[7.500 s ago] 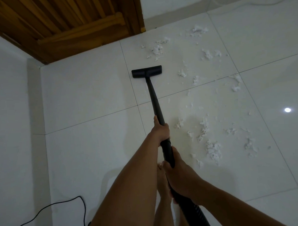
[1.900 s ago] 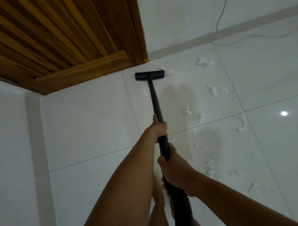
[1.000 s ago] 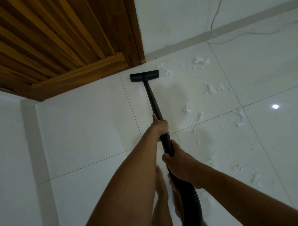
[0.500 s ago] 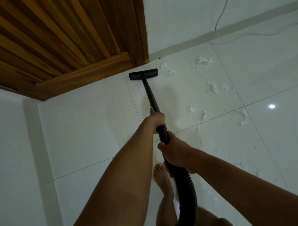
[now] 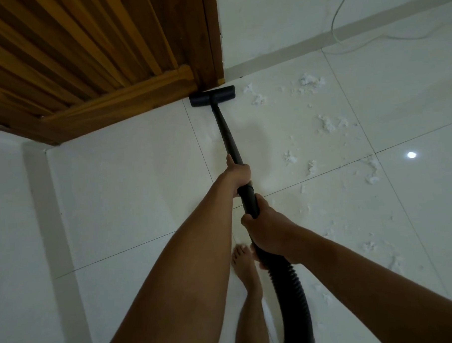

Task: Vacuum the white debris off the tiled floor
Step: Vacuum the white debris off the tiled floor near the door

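The black vacuum wand [image 5: 225,131] runs from my hands to its flat floor head [image 5: 212,96], which rests on the white tiled floor [image 5: 132,180] against the foot of the wooden door. My left hand [image 5: 238,173] grips the wand further up. My right hand [image 5: 267,228] holds it lower, where the ribbed hose [image 5: 292,293] begins. White fluffy debris [image 5: 310,80] lies in scattered clumps right of the head, with more debris [image 5: 327,124] and thinner bits spread towards the lower right.
A slatted wooden door [image 5: 90,55] fills the upper left. White walls stand on the left and behind. A thin white cable [image 5: 342,8] hangs down the back wall and trails along the floor. My bare foot [image 5: 246,269] stands under the hose.
The floor head has been pushed forward from the open tile until it meets the door's foot. Clumps near the door that lay there 7.5 s ago are gone. Both hands kept their grip.
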`<control>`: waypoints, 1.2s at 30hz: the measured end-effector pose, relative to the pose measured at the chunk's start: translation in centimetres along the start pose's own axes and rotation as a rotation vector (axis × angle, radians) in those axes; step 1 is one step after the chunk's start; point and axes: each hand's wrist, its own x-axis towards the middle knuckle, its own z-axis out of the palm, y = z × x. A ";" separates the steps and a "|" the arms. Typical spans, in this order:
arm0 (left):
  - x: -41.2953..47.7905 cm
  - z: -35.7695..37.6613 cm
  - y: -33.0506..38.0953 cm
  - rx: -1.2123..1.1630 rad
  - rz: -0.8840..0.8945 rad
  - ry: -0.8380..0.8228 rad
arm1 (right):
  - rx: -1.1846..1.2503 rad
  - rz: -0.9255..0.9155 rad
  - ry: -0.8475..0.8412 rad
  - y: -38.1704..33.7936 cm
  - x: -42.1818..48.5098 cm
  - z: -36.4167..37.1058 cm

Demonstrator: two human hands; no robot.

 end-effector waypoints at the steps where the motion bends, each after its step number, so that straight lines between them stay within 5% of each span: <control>1: -0.1 0.3 -0.1 -0.003 0.001 0.000 | 0.000 0.002 -0.002 0.3 -0.1 -0.2; 11: -3.5 6.1 -5.7 0.002 -0.003 0.005 | -0.109 0.007 -0.002 8.2 -3.4 -0.8; 36: -16.4 24.2 -32.2 0.026 -0.035 0.047 | -0.128 -0.062 -0.087 40.0 -15.9 4.2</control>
